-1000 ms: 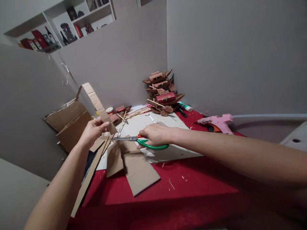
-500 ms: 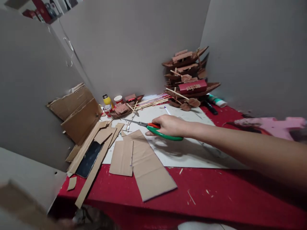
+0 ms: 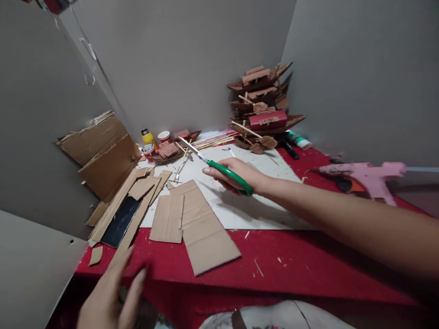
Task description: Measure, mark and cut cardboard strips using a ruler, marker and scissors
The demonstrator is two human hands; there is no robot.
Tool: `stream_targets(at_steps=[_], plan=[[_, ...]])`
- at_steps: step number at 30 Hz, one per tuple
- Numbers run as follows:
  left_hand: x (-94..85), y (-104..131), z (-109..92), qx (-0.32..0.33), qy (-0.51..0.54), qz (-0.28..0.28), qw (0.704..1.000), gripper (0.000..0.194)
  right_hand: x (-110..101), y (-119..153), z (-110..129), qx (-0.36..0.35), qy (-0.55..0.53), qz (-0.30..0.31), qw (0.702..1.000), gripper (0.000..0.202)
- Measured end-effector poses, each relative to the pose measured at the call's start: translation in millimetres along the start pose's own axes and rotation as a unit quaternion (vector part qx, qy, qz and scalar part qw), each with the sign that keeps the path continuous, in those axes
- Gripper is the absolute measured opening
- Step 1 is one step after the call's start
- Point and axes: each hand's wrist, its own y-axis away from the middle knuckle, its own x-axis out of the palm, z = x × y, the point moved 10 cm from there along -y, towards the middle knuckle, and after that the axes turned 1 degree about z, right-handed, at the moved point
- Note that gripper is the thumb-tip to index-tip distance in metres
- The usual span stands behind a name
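My right hand [image 3: 236,176] holds a pair of scissors [image 3: 228,173] with green handles above the white board [image 3: 260,212]. The blades are together and point to the far left. My left hand [image 3: 111,297], slightly blurred, is low at the front left with thumb and finger apart and nothing between them. Just beyond it lies a long cardboard strip [image 3: 128,240]. Between the hands are a large cardboard piece [image 3: 207,233] and a smaller cardboard rectangle [image 3: 166,221], touching each other.
Model boats [image 3: 267,121] are stacked at the back right. A pink glue gun [image 3: 370,176] lies on the red cloth [image 3: 291,269] to the right. Folded cardboard [image 3: 106,160] leans at the left behind a dark phone-like slab [image 3: 121,221]. Paper cups [image 3: 164,137] and thin sticks [image 3: 212,142] are behind.
My left hand has come into view at the lower left; the brown cardboard blurred there before is gone from view. The scissors have tilted upward in my right hand. The view has shifted slightly.
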Motion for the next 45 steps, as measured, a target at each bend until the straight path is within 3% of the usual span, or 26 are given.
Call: stream_targets(at_steps=[3,7,13,16,19,22,25,28,32,36,41,45], plan=[[53.9,-41,-34,0.096,-0.092,0.063,0.989,0.067,0,24,-6,0.003,-0.090,0.007,0.996,0.055],[92.9,-81,-41,0.096,-0.170,0.102,0.975,0.077,-3,51,-19,-0.009,-0.128,0.010,0.992,0.051],[99.3,-94,-22,0.065,-0.192,0.178,0.963,0.064,-1,70,-47,0.027,-0.152,-0.004,0.988,0.052],[91.3,-97,-15,0.031,-0.223,0.172,0.959,0.058,2,71,-55,0.046,-0.183,-0.015,0.982,0.050],[78.7,-96,-19,0.014,-0.241,0.127,0.962,0.052,3,71,-63,0.072,-0.201,-0.036,0.976,0.046],[65.7,-88,-31,0.013,-0.157,0.059,0.986,0.044,11,72,-69,0.103,-0.245,-0.031,0.964,0.045],[80.6,-75,-31,-0.029,0.009,0.108,0.994,0.044,19,73,-68,0.109,-0.274,-0.016,0.955,0.044],[111.6,-60,-31,-0.114,0.209,0.195,0.952,0.054,20,74,-65,0.088,-0.261,-0.012,0.961,0.040],[135.2,-52,-42,-0.206,0.388,0.193,0.877,0.078,18,75,-65,0.068,-0.223,-0.019,0.972,0.038],[140.4,-55,-54,-0.227,0.440,0.150,0.856,0.082,17,75,-63,0.062,-0.220,-0.018,0.973,0.038],[145.9,-59,-66,-0.246,0.549,0.128,0.788,0.087,18,74,-64,0.088,-0.259,-0.003,0.962,0.042],[137.0,-62,-75,-0.215,0.569,0.111,0.786,0.083,-9,67,-73,0.085,-0.238,-0.095,0.963,0.040]])
